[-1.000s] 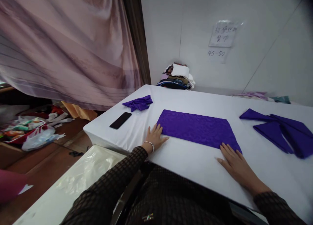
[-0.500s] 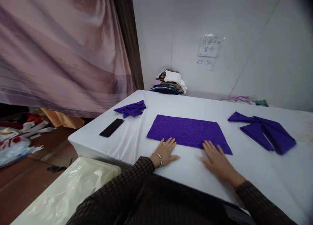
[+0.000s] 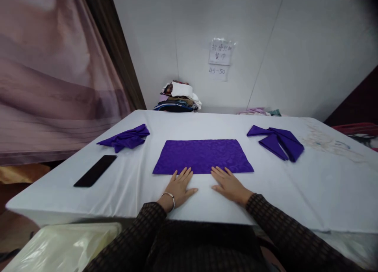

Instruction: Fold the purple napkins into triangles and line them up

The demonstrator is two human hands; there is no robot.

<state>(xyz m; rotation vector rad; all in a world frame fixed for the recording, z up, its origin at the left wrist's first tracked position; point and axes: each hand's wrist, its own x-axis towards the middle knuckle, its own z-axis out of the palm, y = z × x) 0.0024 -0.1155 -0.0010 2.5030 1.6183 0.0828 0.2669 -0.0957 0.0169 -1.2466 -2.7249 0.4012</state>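
A purple cloth [image 3: 203, 156], folded into a flat rectangle, lies in the middle of the white table [image 3: 295, 193]. My left hand [image 3: 178, 185] rests flat and open on the table, fingertips touching the cloth's near edge left of centre. My right hand [image 3: 228, 183] lies flat and open beside it, fingertips on the same edge right of centre. Neither hand holds anything. A bracelet circles my left wrist.
A crumpled purple cloth [image 3: 125, 137] and a black phone [image 3: 95, 176] lie at the left. Folded purple cloths [image 3: 279, 141] sit at the right. A pile of clothes [image 3: 178, 96] stands by the back wall. A pink curtain [image 3: 53, 83] hangs left; a plastic-covered surface [image 3: 59, 246] is near left.
Both hands slid inward along the cloth's near edge, from its two corners toward the centre. My view swung right, so the table now sits squarely ahead.
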